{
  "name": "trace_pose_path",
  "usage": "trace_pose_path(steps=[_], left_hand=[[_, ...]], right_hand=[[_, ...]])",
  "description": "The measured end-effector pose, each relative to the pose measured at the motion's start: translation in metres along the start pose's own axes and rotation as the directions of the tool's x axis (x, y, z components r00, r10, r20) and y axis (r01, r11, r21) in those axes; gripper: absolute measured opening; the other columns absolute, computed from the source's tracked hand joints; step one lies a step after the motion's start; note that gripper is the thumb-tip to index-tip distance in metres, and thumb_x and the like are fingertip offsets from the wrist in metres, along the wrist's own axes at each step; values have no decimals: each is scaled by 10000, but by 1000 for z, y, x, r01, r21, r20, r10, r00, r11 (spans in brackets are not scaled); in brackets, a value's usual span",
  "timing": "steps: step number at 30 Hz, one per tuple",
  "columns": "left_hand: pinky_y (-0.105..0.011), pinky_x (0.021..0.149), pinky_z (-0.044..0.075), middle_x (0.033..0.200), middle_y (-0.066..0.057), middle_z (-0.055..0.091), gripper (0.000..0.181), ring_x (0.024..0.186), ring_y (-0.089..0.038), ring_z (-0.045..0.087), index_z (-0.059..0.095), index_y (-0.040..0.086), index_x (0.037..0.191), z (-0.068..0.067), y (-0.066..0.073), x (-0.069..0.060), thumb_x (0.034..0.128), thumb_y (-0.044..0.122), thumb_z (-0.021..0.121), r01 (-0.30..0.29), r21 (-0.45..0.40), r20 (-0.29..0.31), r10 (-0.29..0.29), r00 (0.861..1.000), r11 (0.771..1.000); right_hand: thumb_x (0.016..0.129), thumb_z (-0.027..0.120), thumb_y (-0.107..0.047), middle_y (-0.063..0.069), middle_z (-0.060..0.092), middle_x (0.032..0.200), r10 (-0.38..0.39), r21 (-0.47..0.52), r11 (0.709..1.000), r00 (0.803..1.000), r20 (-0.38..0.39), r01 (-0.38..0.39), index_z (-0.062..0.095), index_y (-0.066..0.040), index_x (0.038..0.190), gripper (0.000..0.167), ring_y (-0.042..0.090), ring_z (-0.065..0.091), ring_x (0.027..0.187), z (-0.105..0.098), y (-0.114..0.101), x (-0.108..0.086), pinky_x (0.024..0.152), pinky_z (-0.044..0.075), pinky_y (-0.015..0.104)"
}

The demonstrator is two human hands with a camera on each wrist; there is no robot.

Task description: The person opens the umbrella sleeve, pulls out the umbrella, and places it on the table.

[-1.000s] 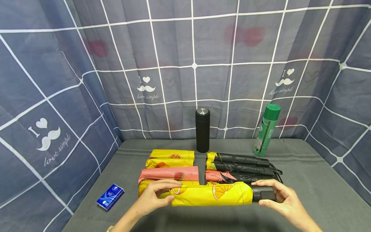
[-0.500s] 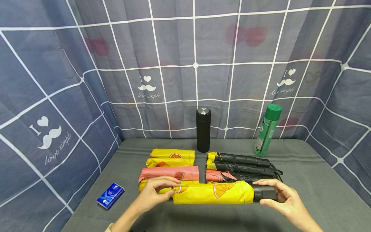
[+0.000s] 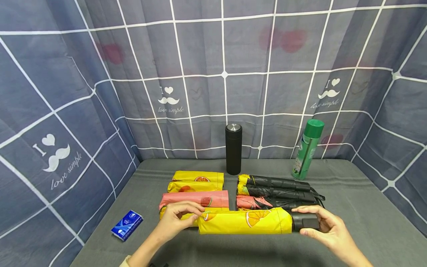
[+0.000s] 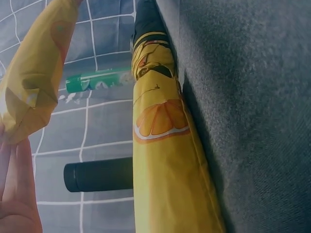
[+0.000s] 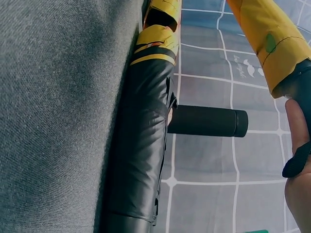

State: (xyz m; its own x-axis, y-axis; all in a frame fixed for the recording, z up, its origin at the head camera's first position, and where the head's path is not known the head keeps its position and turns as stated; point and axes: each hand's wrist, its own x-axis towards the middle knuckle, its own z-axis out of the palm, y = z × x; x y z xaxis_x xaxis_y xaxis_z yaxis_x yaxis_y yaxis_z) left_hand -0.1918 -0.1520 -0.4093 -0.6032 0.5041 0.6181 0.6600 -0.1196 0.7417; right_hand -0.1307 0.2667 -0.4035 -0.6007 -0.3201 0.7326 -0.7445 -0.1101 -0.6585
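Observation:
A folded umbrella in a yellow sleeve (image 3: 245,222) printed with orange slices is held level above the table. My left hand (image 3: 175,221) pinches the sleeve's closed left end between thumb and fingers. At the other end, my right hand (image 3: 328,231) grips the black handle (image 3: 305,221), which sticks out of the sleeve. Behind it lie yellow sleeves (image 3: 197,186) and a pink sleeve (image 3: 197,199) in the left column. Black folded umbrellas (image 3: 280,192) lie in the right column. The left wrist view shows the nearest yellow sleeve (image 4: 167,179) on the table below the held one.
A black thermos (image 3: 233,150) stands behind the gap between the columns. The green spray can (image 3: 307,150) is at the back right, and a blue tissue pack (image 3: 127,225) lies at left. Grey cloth (image 3: 353,200) covers the table, with a checked curtain (image 3: 200,48) around it.
The held umbrella has risen very slightly. My left hand has shifted a little up and left along the sleeve's end; the right hand keeps its grip on the handle.

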Motion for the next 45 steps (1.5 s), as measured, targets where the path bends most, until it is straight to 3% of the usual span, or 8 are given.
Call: trace_pose_path(steps=[10,14,19,23,29,36,41,45], left_hand=[[-298,851,496,1028,-209,648,265,993,-242,617,667,-30,989,-15,5,-2,819,-210,572,-29,24,-33,30,999,999],[-323,895,471,1148,-236,605,262,1070,-261,589,580,-122,1142,-18,7,-3,887,-144,523,28,-63,10,-28,1000,998],[-325,941,440,1298,-206,526,403,1168,-306,518,462,-110,1300,-12,5,-2,911,-42,538,125,-154,86,-113,990,980],[-316,926,453,1368,-163,481,505,1191,-257,496,459,-50,1348,-4,3,0,869,-23,618,149,-77,127,-138,982,986],[-284,745,530,1274,-164,565,465,963,-143,574,575,20,1279,1,1,0,830,-46,675,176,41,74,-178,981,984],[-212,471,408,1112,-46,657,435,675,-74,504,633,31,1199,-7,1,-3,791,-117,671,89,166,23,-94,995,982],[-195,445,357,1142,-38,652,438,617,-67,446,621,38,1215,-16,7,-9,802,-96,678,100,180,-2,-102,995,979],[-206,473,391,1139,-58,645,445,696,-95,490,616,8,1203,-23,8,-15,789,-154,648,51,175,1,-53,999,983]], right_hand=[[644,608,343,226,576,1173,37,-6,999,999,-35,-37,500,180,1173,564,202,552,1097,-6,-4,-2,803,487,215],[650,591,353,213,571,1188,53,0,999,998,-46,-53,490,183,1180,566,198,549,1103,-8,-5,-2,805,489,220],[658,602,339,222,571,1184,55,-15,998,997,-46,-56,494,183,1182,557,196,551,1104,-7,-6,-2,815,483,215],[668,602,331,221,571,1181,57,-17,998,997,-54,-58,498,177,1177,542,198,550,1100,-6,-6,-1,820,479,213],[671,603,327,213,573,1180,65,-23,998,996,-59,-67,504,162,1176,541,198,541,1111,-7,-5,0,823,476,212],[672,587,337,226,571,1180,57,-7,998,997,-59,-57,495,176,1180,540,205,536,1118,-9,-2,-1,839,466,212],[680,569,338,238,570,1178,60,6,998,997,-58,-59,491,177,1176,527,211,528,1134,-12,-2,-3,876,442,210],[684,562,336,226,576,1177,73,-4,997,995,-64,-74,496,172,1176,523,201,525,1140,-14,-2,-5,890,427,202]])
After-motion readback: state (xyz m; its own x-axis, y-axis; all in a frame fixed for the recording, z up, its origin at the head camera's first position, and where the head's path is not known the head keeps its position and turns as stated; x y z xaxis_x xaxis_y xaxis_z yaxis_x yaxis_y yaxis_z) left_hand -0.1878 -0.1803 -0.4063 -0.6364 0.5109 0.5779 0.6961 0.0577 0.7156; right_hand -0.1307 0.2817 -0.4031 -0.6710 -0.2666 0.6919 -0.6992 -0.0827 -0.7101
